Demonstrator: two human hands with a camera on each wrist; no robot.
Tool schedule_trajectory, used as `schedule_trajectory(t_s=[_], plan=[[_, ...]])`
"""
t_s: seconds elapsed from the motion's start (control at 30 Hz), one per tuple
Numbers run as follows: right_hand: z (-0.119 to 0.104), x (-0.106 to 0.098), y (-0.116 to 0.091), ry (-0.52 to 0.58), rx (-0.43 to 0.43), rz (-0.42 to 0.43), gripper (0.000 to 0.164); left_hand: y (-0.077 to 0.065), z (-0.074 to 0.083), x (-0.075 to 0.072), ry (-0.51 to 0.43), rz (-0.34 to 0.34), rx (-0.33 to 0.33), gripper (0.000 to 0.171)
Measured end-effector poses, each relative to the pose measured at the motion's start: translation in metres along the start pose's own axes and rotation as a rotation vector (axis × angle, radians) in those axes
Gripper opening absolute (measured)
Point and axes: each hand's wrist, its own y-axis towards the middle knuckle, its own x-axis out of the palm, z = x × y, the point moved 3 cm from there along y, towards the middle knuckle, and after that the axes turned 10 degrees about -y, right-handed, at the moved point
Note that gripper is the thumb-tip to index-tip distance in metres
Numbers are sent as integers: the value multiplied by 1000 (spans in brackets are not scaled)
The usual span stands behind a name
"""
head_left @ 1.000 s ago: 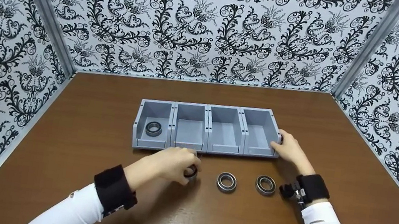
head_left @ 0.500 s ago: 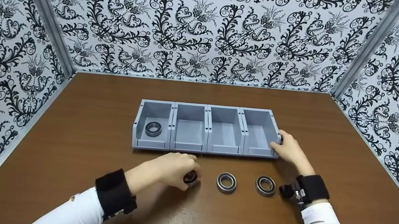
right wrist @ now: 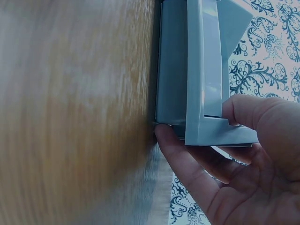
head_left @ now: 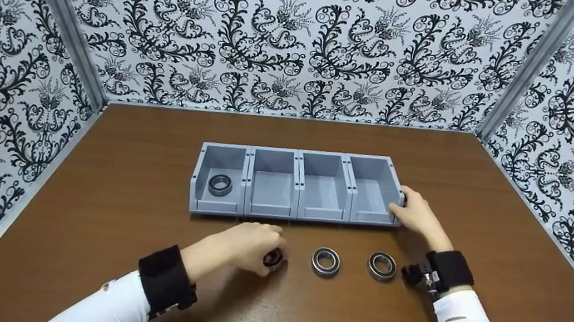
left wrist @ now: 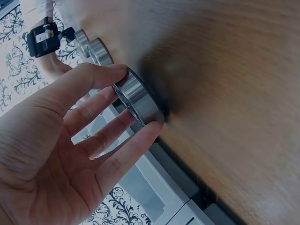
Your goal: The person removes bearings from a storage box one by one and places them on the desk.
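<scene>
My left hand (head_left: pixel 251 246) pinches a ball bearing (left wrist: pixel 140 101) by its outer rim, between thumb and fingertips. In the left wrist view the metal ring stands on edge right at the wooden tabletop. On the right, my right hand (head_left: pixel 418 216) grips the end wall of a grey row of bins (head_left: pixel 268 212), thumb inside the wall and fingers outside and below. A second bearing (head_left: pixel 220 185) lies in the leftmost bin; the other bins hold nothing. On the table, right of my left hand, lie a bearing (head_left: pixel 326 262) and another bearing (head_left: pixel 381 267).
The brown table (head_left: pixel 124 160) is enclosed by patterned panels (head_left: pixel 281 42) at the back and both sides. A black wrist strap with a small camera (head_left: pixel 420 274) reaches out close beside the rightmost bearing.
My left hand has drawn slightly back from the bins toward the front with its bearing. The right hand and the bins have stayed where they were.
</scene>
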Motion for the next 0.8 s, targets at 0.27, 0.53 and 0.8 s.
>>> schedule_trajectory(t_s=[0.27, 0.53, 0.8], plan=[[0, 0, 0, -4, -1, -1, 49, -1, 0, 2, 0, -2, -3, 36], [0, 0, -1, -16, 5, -8, 48, -1, -2, 8, 35, 20, 24, 39], [-1, 0, -1, -16, -4, -1, 48, -2, -3, 11, 57, 41, 32, 40]])
